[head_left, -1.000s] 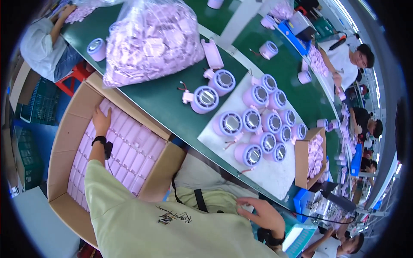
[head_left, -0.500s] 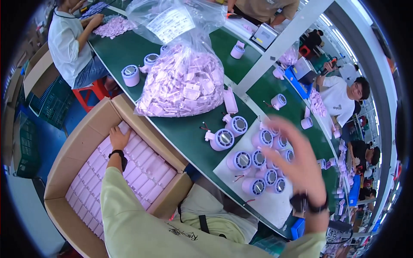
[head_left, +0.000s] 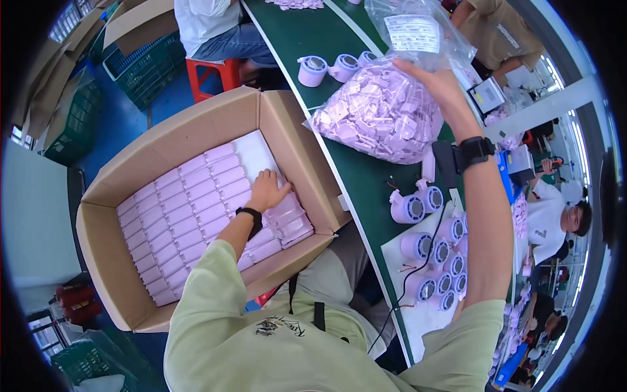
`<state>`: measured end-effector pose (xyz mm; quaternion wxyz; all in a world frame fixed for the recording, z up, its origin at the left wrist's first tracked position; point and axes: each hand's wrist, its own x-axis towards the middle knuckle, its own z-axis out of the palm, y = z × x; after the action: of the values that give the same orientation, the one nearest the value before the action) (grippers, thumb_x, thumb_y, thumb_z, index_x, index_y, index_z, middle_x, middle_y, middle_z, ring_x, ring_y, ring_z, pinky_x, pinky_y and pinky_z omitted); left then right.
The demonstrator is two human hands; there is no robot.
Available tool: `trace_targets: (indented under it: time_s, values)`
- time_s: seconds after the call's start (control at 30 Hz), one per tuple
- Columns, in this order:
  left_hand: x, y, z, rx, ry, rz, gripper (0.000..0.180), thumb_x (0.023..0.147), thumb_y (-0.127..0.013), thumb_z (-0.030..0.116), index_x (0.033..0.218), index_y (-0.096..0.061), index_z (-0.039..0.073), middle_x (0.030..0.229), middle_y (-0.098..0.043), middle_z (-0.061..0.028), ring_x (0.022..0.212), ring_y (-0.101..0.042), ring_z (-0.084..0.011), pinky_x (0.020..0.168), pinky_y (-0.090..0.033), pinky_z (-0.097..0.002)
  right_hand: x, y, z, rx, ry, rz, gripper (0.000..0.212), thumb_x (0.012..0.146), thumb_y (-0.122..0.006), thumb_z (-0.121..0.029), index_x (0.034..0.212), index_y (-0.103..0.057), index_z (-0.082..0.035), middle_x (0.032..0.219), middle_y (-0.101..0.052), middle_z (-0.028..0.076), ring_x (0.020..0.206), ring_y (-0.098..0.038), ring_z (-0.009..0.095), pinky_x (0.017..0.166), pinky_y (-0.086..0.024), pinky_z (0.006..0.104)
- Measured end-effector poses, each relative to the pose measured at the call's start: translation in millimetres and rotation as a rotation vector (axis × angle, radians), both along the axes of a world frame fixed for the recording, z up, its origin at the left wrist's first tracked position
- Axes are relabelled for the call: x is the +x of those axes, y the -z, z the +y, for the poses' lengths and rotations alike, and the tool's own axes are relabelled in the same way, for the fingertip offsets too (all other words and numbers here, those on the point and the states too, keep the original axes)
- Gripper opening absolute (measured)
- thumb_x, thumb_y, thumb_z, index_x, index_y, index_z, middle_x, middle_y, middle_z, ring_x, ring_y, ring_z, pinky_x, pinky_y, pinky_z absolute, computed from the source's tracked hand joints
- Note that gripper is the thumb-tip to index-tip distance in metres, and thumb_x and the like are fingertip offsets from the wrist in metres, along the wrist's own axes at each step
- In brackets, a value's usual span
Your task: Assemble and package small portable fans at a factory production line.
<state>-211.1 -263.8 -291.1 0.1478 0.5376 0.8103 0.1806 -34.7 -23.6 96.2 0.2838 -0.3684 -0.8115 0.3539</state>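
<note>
Think of the view as a clock, with 12 at the top. The left hand (head_left: 263, 191) is down inside the big brown box (head_left: 176, 140). Its thumb sticks out toward 2 o'clock, away from the other fingers, which are a bit bent and point to 12. I see nothing pinched between them.

Some shiny pink pieces (head_left: 289, 223) lie at 5 o'clock from those fingers, right by the palm, and the hand seems to touch their top end. Each piece looks long from 8 to 2 o'clock, the same way as the pink rows (head_left: 196, 196) beside them. A flat white sheet (head_left: 253, 150) lies just past the fingertips, at 12. The left hand is much nearer to all of these than the right.

The right hand (head_left: 436, 85) is up at 2 o'clock from the left, well apart. It is at the top of a clear bag (head_left: 382, 121) full of pink bits, on the green surface (head_left: 349, 179). The fat part of the bag is at 7 o'clock from its fingertips. I cannot tell if those fingers pinch the bag. Pink cups (head_left: 407, 208) stand at 6 o'clock from that hand.
</note>
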Motion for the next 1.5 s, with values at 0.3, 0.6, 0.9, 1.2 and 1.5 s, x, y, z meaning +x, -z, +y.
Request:
trace_targets:
  time_s: [0.3, 0.6, 0.9, 1.2, 1.5]
  values:
    - [57.6, -42.1, -24.0, -0.088, 0.219, -0.335, 0.097, 0.072, -0.055, 0.074, 0.106, -0.055, -0.017, 0.110, -0.055, -0.0324, 0.106, -0.051, -0.0412, 0.096, -0.040, -0.0431, 17.6, 13.6, 30.9, 0.289, 0.196, -0.170, 0.045, 0.075, -0.072, -0.036, 0.104, -0.067, -0.002, 0.093, -0.069, 0.013, 0.086, -0.065, 0.023, 0.077, -0.050, 0.0344]
    - [58.3, -42.3, -26.7, -0.392, 0.388, -0.215, 0.102, 0.051, -0.076, 0.070, 0.103, -0.057, -0.015, 0.105, -0.059, -0.0301, 0.101, -0.056, -0.0409, 0.093, -0.043, -0.0429, 4.2, 12.2, -10.2, 0.390, 0.177, -0.026, 0.028, 0.072, -0.057, -0.017, 0.088, -0.065, 0.005, 0.085, -0.062, 0.031, 0.085, -0.062, 0.044, 0.079, -0.049, 0.0479]
    - [40.0, 9.8, -13.6, -0.406, 0.450, -0.390, 0.074, 0.051, -0.084, 0.051, 0.099, -0.067, -0.003, 0.096, -0.068, -0.0201, 0.089, -0.064, -0.0304, 0.079, -0.050, -0.0372, -28.6, -45.7, -17.9, 0.625, 0.082, 0.106, 0.029, 0.079, -0.059, -0.022, 0.094, -0.061, 0.002, 0.075, -0.064, 0.013, 0.071, -0.061, 0.025, 0.063, -0.048, 0.0395]
    - [53.8, -58.5, -20.0, -0.527, 0.314, -0.500, 0.067, 0.049, -0.082, 0.055, 0.085, -0.072, -0.001, 0.094, -0.069, -0.0161, 0.090, -0.064, -0.0267, 0.081, -0.049, -0.0326, -77.4, -110.3, -79.4, 0.007, -0.331, 0.313, 0.042, 0.084, -0.061, -0.024, 0.115, -0.058, 0.003, 0.111, -0.063, 0.016, 0.102, -0.058, 0.022, 0.089, -0.043, 0.0329]
    - [49.4, -36.1, -14.5, -0.621, 0.358, -0.514, 0.061, 0.049, -0.082, 0.056, 0.075, -0.070, 0.002, 0.076, -0.065, -0.0090, 0.066, -0.061, -0.0207, 0.058, -0.048, -0.0300, -163.4, 28.8, -135.9, 0.283, -0.127, 0.138, 0.032, 0.071, -0.057, -0.024, 0.088, -0.065, 0.003, 0.086, -0.064, 0.028, 0.087, -0.061, 0.044, 0.077, -0.049, 0.0462]
